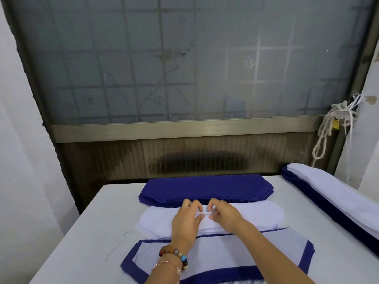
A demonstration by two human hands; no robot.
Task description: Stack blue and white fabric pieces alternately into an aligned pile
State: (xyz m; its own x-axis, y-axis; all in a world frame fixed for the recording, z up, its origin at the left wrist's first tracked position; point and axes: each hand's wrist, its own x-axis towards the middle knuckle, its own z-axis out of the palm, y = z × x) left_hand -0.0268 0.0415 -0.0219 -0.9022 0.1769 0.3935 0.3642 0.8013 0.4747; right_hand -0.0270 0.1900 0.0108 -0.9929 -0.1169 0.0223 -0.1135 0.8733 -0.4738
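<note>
A stack of blue fabric pieces (205, 189) lies at the far edge of the table. Just in front of it sits a stack of white pieces (266, 214). Nearest me is the alternating pile (256, 255), a white piece on top with blue borders showing around it. My left hand (187, 219) and my right hand (223, 216) meet over the middle of the white stack. The fingertips of both hands pinch up the top white piece there, and a small fold rises between them.
The white table (92, 232) carries a long pile of blue and white pieces (328, 193) along its right edge. A frosted window and metal frame stand behind the table. A knotted white cord (332, 128) hangs at the right. Loose threads lie at the left.
</note>
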